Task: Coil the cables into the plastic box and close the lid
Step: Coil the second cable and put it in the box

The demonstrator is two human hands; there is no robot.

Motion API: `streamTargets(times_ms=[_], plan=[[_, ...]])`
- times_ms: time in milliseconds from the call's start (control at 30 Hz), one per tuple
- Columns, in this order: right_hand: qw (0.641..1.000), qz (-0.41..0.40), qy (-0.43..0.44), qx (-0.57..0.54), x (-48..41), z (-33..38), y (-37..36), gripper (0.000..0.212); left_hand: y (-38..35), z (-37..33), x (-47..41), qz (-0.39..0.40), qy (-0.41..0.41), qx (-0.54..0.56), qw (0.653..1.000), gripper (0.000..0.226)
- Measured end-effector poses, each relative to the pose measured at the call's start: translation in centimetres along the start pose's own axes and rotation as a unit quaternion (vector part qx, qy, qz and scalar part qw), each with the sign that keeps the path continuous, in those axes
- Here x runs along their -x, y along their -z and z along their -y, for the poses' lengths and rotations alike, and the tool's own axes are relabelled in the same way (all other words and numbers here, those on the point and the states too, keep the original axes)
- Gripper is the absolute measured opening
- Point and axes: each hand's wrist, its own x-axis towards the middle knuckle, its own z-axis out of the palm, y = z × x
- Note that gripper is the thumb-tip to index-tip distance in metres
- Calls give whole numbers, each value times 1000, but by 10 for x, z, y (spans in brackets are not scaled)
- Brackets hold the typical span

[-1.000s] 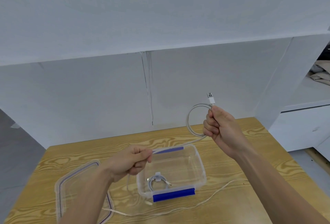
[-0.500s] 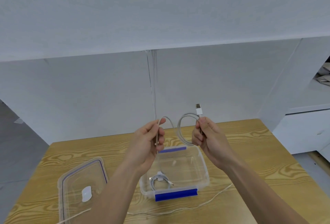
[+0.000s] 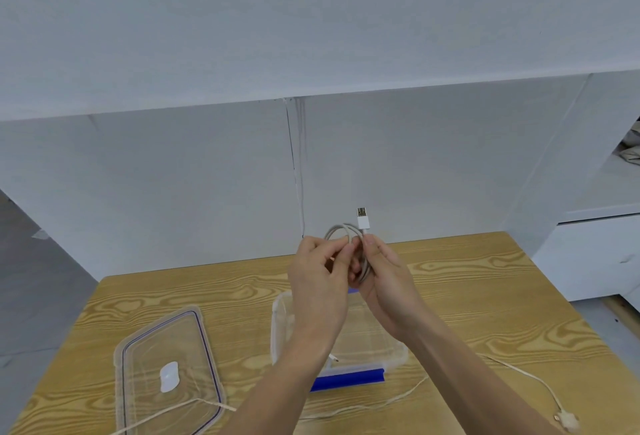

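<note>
While both hands meet above the open plastic box [image 3: 394, 353], the left hand [image 3: 320, 273] and the right hand [image 3: 384, 273] pinch a small coil of grey USB cable [image 3: 341, 230] between them. Its loops arch up over the left fingertips and run down between the two palms, where they are partly hidden. Closed around the coil, the right thumb and fingers grip just below the white USB plug [image 3: 362, 218], which stands upright above the knuckles. Curled against the loop from the other side, the left fingers also hold the cable.

Directly under the wrists, the clear box sits on the wooden table [image 3: 502, 296], with a blue clip [image 3: 349, 378] along its near edge; a white cable end [image 3: 333, 358] shows inside it beside the left forearm. Lying flat on the table to the left, well apart from the box, is the clear lid [image 3: 166, 365]. A thin white cable [image 3: 519, 370] trails across the table in front of the box, over the lid and off to a small plug [image 3: 568, 420] at the lower right.
</note>
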Motion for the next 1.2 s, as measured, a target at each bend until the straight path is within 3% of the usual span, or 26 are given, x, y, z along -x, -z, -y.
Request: streamTargets(times_ms=[133,300,500,667,767,900,1033,1200], plan=[[999,11,-29,8,2,-3,-3,38,-5,1,0,-21,-34,-60,997,9],[991,29,-67,-109,2,-7,-3,38,-7,0,1,-14,-83,-93,992,12],[984,35,-72,-162,2,-4,-3,38,-9,4,4,-45,-149,-99,983,22],[985,11,-65,-158,-3,-4,4,38,-10,15,13,35,-240,-114,963,30],[978,-16,-66,-197,-7,7,8,34,-4,22,23,60,-212,-79,972,36],[972,-39,-46,-225,-14,27,21,33,18,35,29,122,-82,-14,989,28],[970,-20,-57,-233,-13,40,30,34,47,46,26,176,-108,-53,977,14],[968,6,-82,-237,-10,43,33,35,77,55,16,209,-100,-149,961,21]])
